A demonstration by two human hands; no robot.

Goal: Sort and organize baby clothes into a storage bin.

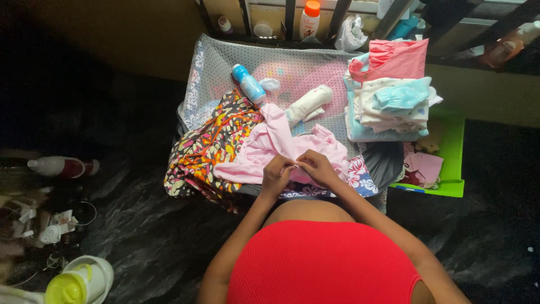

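A pale pink baby garment (270, 147) lies spread in front of me on a cloth-covered surface. My left hand (277, 173) and my right hand (316, 166) meet at its near edge, both pinching the pink fabric between their fingers. A patterned orange, black and white cloth (209, 147) lies to the left of the garment. Beyond it rest a blue and white bottle (248, 83) and a rolled white cloth (308, 103).
A stack of folded baby clothes (389, 93) sits at the right, with a green tray (453, 163) beside it. Bottles stand on the barred ledge (310, 18) behind. More bottles and a yellow-lidded container (79, 281) lie on the dark floor at left.
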